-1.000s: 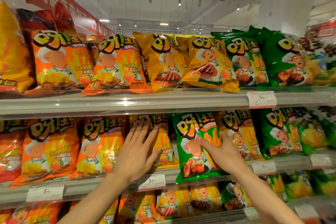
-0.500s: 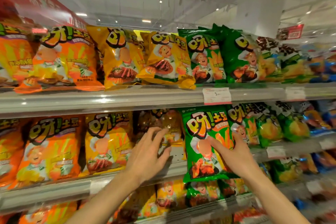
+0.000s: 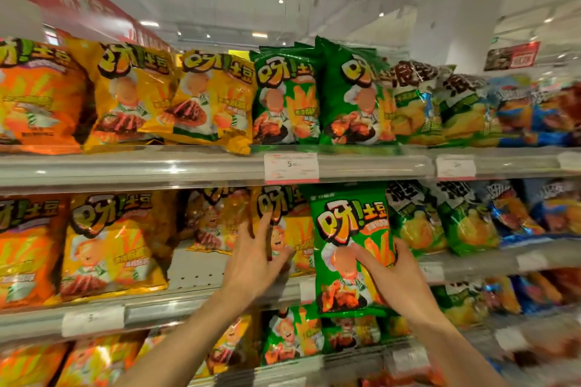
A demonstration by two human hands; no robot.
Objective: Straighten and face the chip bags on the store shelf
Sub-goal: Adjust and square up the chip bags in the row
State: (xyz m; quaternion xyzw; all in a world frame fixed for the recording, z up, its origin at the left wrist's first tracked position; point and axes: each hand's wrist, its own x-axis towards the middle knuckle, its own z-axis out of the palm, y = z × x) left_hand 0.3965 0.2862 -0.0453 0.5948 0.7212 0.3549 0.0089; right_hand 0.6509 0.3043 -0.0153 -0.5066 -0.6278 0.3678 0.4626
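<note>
Chip bags fill the store shelf (image 3: pixel 195 166) in front of you, three tiers in view, and both your hands are up at the middle tier. Your right hand (image 3: pixel 397 276) holds the green bag (image 3: pixel 349 248) by its right edge, thumb laid across the front and fingers wrapped behind. That bag stands upright and facing you, forward of the row, its bottom hanging down past the middle shelf's front rail. Your left hand (image 3: pixel 251 264) is spread wide, fingers pressed flat against the yellow bag (image 3: pixel 289 229) just left of the green one; it grips nothing. Left of that hand, another yellow bag (image 3: pixel 217 220) sits farther back in the shelf, with bare shelf floor showing in front of it. Farther left, a large yellow bag (image 3: pixel 113 245) stands at the front edge, facing out, and an orange bag (image 3: pixel 22 251) is beside it. On the top tier, orange, yellow and green bags lean against one another, some tilted. A price tag (image 3: pixel 291 167) is clipped to the top rail above the green bag. The right end of the shelves is blurred, so those bags cannot be read clearly.
</note>
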